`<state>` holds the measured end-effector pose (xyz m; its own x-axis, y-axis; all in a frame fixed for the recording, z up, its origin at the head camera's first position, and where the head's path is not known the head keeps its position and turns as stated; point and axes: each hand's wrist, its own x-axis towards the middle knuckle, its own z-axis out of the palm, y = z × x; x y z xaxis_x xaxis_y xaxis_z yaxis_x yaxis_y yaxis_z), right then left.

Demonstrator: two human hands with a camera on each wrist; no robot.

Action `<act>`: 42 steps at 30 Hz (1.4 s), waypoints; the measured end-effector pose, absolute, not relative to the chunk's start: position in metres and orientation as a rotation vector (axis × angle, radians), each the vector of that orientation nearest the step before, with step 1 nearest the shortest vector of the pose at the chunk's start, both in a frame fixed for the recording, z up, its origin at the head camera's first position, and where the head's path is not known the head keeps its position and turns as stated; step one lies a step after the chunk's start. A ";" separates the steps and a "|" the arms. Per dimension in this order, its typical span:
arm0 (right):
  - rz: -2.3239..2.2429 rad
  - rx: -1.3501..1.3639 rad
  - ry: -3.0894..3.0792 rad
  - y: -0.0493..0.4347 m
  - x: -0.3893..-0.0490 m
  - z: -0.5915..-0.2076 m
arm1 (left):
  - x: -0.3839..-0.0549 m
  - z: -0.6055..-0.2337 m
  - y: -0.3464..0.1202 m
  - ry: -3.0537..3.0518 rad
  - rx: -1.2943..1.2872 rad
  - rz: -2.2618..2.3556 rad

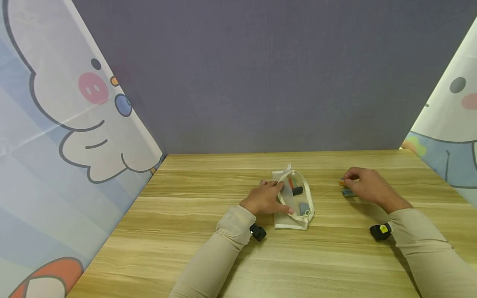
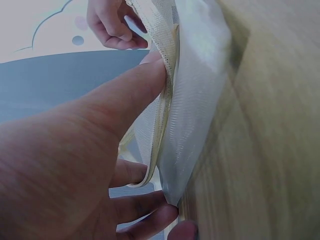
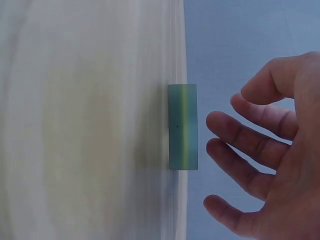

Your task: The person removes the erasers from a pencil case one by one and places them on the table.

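Note:
A white mesh zip pouch [image 1: 290, 223] lies unzipped on the table, its mouth gaping to the right. My left hand [image 1: 263, 198] holds the pouch by the left rim of its mouth. In the left wrist view the thumb [image 2: 135, 92] overlaps the zipper edge, with other fingers lower along the mesh. Through the mouth show a black piece [image 1: 297, 191], an orange-red strip [image 1: 291, 182] and a grey-blue piece [image 1: 304, 208]. My right hand [image 1: 369, 188] hovers with bent fingers over a teal block [image 3: 183, 127] with a yellow-green stripe. An orange piece [image 1: 341, 183] lies by its fingertips; no grip on it shows.
The wooden table [image 1: 186, 231] ends at a dark grey panel [image 1: 275, 82] at the back. Cartoon-printed sheets [image 1: 48, 136] flank it left and right. Each wrist carries a black camera mount [image 1: 258, 232].

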<state>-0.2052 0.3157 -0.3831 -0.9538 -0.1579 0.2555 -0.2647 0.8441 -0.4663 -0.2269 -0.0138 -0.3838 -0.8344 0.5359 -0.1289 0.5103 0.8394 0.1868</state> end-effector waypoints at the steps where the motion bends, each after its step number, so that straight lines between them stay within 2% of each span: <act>1: 0.761 0.331 -2.808 0.315 -0.205 -0.383 | -0.227 -0.384 -0.014 2.842 0.815 0.215; 42: 0.792 0.506 -2.814 0.272 -0.199 -0.376 | -0.226 -0.384 -0.016 2.847 0.850 0.257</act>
<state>-0.1992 0.2720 -0.3760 -0.9270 -0.2746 0.2554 -0.3675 0.8007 -0.4731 -0.2258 -0.0159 -0.3842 -0.8261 0.5542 -0.1025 0.5269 0.8240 0.2085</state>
